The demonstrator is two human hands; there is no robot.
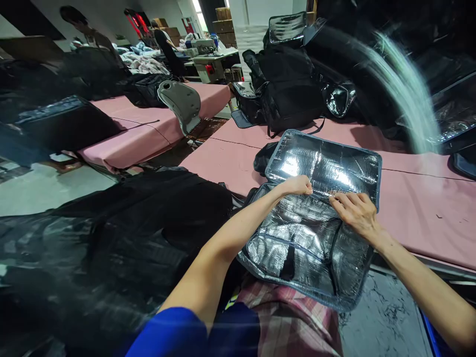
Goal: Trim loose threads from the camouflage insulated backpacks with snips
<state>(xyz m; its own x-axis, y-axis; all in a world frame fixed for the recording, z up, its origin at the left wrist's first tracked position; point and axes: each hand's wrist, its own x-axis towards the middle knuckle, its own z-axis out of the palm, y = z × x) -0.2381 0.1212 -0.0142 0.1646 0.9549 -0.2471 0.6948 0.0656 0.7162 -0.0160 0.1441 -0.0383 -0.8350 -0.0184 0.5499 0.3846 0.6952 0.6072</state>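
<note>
An insulated bag [297,223] with a shiny silver lining lies open in front of me, its lid [327,163] folded back toward the pink table. Dark piping runs round its edges, and a black strip [288,263] shows inside. My left hand [299,185] is closed in a fist on the seam where lid and body meet. A short way to the right, my right hand [355,210] curls its fingers over the same seam. What lies under the fingertips is hidden.
A pink-covered table [420,213] runs behind the bag, with black bags [290,89] piled on it. Black fabric [167,213] heaps up at my left. Across an aisle stand a grey chair [182,104] and another pink table [134,139]. Two people are farther back, near a sewing machine [204,46].
</note>
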